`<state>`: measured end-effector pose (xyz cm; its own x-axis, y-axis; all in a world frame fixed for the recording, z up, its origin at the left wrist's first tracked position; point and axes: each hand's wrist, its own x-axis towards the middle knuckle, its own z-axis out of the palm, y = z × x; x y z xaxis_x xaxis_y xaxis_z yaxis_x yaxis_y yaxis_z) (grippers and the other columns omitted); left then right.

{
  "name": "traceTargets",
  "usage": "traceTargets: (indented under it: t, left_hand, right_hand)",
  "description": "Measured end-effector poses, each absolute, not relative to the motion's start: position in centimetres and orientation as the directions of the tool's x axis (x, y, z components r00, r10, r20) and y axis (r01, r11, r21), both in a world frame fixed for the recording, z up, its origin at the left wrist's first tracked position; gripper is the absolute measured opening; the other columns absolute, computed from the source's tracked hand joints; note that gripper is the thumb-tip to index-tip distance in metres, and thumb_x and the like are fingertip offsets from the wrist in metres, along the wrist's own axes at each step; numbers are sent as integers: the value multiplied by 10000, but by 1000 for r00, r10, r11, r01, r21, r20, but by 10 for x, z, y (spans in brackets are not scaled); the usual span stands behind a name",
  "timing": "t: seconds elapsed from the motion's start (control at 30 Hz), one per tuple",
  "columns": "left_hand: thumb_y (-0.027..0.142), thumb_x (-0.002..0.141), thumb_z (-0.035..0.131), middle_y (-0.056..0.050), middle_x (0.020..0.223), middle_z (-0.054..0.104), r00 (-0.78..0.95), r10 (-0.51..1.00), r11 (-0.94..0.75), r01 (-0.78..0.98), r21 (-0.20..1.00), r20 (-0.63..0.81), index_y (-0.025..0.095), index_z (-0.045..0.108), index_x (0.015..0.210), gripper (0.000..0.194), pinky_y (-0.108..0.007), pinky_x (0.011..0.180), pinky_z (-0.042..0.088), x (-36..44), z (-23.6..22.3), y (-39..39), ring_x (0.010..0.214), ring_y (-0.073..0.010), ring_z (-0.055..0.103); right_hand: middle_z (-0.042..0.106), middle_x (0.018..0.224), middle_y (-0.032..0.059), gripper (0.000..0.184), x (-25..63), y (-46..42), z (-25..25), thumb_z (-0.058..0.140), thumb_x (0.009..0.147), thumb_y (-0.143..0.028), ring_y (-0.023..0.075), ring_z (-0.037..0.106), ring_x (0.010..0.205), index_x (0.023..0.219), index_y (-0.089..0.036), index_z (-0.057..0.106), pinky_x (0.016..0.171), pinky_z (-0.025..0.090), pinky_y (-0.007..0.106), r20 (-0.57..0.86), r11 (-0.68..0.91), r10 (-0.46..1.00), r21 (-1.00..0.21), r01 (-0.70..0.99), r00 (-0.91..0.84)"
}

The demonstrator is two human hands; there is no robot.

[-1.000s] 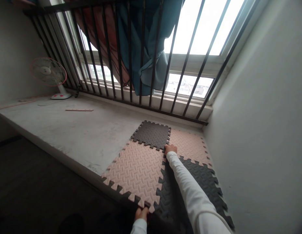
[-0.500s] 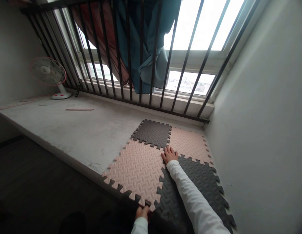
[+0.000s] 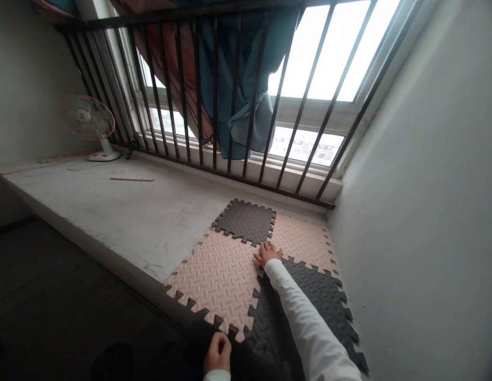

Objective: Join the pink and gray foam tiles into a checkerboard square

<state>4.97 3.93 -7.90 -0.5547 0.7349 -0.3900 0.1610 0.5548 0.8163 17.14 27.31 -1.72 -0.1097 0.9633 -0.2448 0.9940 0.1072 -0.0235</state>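
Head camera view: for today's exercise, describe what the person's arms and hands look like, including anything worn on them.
Both arms wear long white sleeves that reach the wrists: the right sleeve and the left sleeve. The right hand and the left hand are bare, with no gloves. No watch or ring can be made out.

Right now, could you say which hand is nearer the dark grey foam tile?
Right hand: it rests just below the dark grey foam tile. The left hand is farther, at the pink tile's lower edge.
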Motion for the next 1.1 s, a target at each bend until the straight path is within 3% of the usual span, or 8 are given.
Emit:
traceTargets:
  t: [0.1,0.2,0.27,0.37,0.53,0.83,1.0,1.1]
  left_hand:
    - [211,657,392,25,584,508,-534,833,160,484,860,145,226,487,605,110,-226,598,418,39,-69,38,559,-118,490]
    - [164,647,385,-56,813,600,-378,861,56,737,674,341,187,584,814,261,-272,752,425,24,-50,63,791,-164,546]
    - [147,639,395,-106,1067,571,-324,908,160,855,493,267,139,563,1027,423,-324,898,355,12,-36,87,1031,-205,479]
    - [227,668,426,-109,1326,370,-344,939,328,909,256,19,139,431,1220,560,-420,1006,188,-3,-22,116,1231,-244,275]
    - [429,674,419,-91,1424,105,-332,908,362,929,81,-254,237,247,1311,687,-513,995,7,-11,-23,129,1297,-259,50]
    - [472,679,399,-71,1430,4,-330,874,367,930,38,-358,264,142,1325,726,-542,966,-80,-10,-33,135,1294,-262,-46]
    - [500,673,400,-70,1427,29,-314,896,359,928,96,-315,249,172,1321,731,-545,970,-61,-12,-38,134,1295,-267,-26]
    - [528,656,415,-78,1424,42,-300,905,349,929,124,-303,245,186,1319,756,-553,968,-49,-14,-38,133,1293,-282,-12]
  right_hand:
    - [184,1406,75,596,159,270,-20,244,795,-524,244,112,1269,1315,-232,242,953,83,569,-236,204,948,-66,977,-214]
    - [216,1396,81,584,147,270,-21,249,794,-523,236,140,1263,1296,-227,282,959,94,564,-231,224,944,-84,971,-237]
    - [256,1379,91,569,141,271,-19,237,795,-533,242,190,1244,1266,-230,336,948,122,567,-214,190,955,-90,978,-205]
    - [352,1325,103,546,133,276,-10,263,785,-548,259,255,1205,1190,-226,438,929,137,583,-219,161,960,-73,984,-173]
    - [506,1166,117,493,121,287,-1,372,759,-523,262,324,1148,1143,-234,482,937,105,576,-194,191,961,-43,981,-196]
    - [318,1312,112,446,106,301,-6,322,775,-528,280,171,1229,1068,-275,545,910,71,600,-162,227,963,45,973,-217]
    - [217,1378,88,491,86,314,-6,320,765,-546,260,124,1255,1207,-347,394,910,62,608,-166,244,956,-12,970,-243]
    - [219,1382,78,458,78,317,-11,280,784,-536,267,118,1258,1180,-356,423,895,74,623,-192,238,952,-21,971,-237]
